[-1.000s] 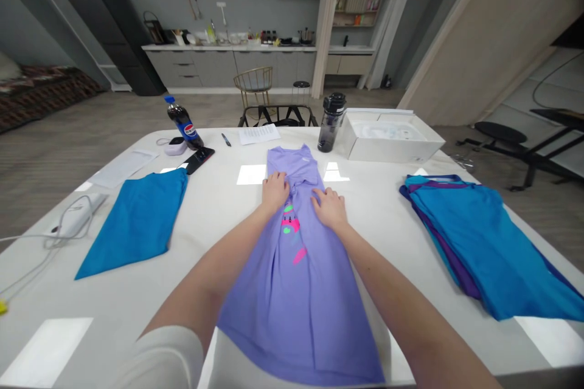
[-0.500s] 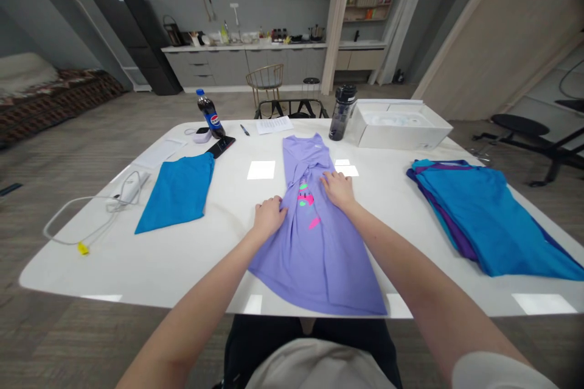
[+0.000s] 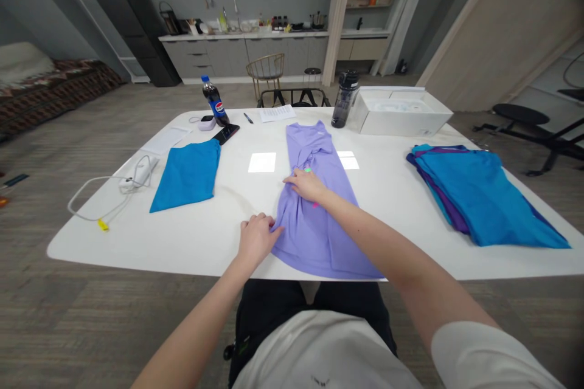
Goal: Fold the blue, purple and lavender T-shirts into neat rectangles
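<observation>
A lavender garment lies lengthwise on the white table, its narrow end far from me and its wide hem at the near edge. It looks sleeveless, with creases bunched around the middle and bits of a pink and green print showing. My left hand pinches the garment's lower left edge between thumb and fingers. Farther up, my right hand reaches across the front and grips the cloth near the left side, covering most of the print.
A folded blue cloth lies left, near a white power strip and its cable. Folded blue and purple clothes are stacked right. Along the back stand a cola bottle, a phone, a dark water bottle and a white box.
My right hand has crossed from the garment's right side to its left side. My left hand has moved down and left, and the hem's left corner has shifted inward. The view has tilted downward.
</observation>
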Available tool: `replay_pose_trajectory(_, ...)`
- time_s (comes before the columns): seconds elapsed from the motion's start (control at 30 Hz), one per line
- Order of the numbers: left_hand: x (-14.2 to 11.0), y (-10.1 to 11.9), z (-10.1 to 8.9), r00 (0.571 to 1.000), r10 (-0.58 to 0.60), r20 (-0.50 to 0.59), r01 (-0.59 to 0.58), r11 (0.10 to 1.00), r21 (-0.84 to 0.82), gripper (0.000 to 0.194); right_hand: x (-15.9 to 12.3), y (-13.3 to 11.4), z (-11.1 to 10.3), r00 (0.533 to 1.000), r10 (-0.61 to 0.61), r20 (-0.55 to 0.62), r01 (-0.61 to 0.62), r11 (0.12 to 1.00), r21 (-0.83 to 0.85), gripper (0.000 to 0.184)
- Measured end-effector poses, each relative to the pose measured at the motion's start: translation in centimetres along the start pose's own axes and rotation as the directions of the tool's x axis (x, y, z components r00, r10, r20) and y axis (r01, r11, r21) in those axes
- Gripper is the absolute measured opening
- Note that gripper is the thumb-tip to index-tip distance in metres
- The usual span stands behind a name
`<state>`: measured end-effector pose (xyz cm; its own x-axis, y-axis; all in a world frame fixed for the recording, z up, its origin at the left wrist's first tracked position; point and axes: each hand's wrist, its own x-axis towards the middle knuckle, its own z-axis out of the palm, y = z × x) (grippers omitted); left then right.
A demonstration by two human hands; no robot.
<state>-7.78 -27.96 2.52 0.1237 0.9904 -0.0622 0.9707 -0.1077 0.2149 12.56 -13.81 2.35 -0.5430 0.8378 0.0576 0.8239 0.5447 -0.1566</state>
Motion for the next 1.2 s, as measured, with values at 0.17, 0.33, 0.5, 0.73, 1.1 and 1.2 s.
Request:
replay_pose_trajectory(0.17, -3.1, 0.4, -1.0, 0.999, -0.012, -0.040, 0.006, 0.989, -0.150, 0.017, -0.4, 0.2, 0.0, 0.999, -0.036, -0.030, 0.038, 0.998, 0.048, 0.020)
replay_pose_trajectory(0.33, -5.1, 4.8, -3.1, 0.927, 0.167, -0.335, -0.254, 0.938, -0.235, 0.013, -3.7, 2.2, -2.0, 0.969, 0.001, -0.248, 0.053, 0.976, 0.209, 0.020)
replay_pose_trajectory(0.5, -5.1, 12.6, -2.5, 0.844, 0.469, -0.261, -0.497, 0.866, -0.050, 0.013, -8.4, 6.1, -2.3, 0.947, 0.144, -0.287, -0.065, 0.962, 0.267, 0.020)
replay_pose_trajectory(0.73, -3.3, 12.3, 1.6, 0.778, 0.628, 0.013, -0.616, 0.766, -0.184, 0.027, -14.5, 7.2, 1.2, 0.948, 0.271, -0.165, -0.204, 0.919, 0.338, 0.027)
replay_pose_trajectory(1.1, -1.8, 5.0, 2.8, 0.657, 0.754, 0.021, -0.750, 0.656, -0.082, 0.024, -17.9, 0.6, -0.4, 0.944, 0.328, 0.021, -0.325, 0.922, 0.212, 0.036)
replay_pose_trajectory(1.2, -2.2, 4.6, 2.1, 0.639, 0.768, 0.041, -0.762, 0.640, -0.099, 0.031, -19.3, 0.0, -0.9, 0.877, 0.471, 0.101, -0.481, 0.865, 0.140, 0.036)
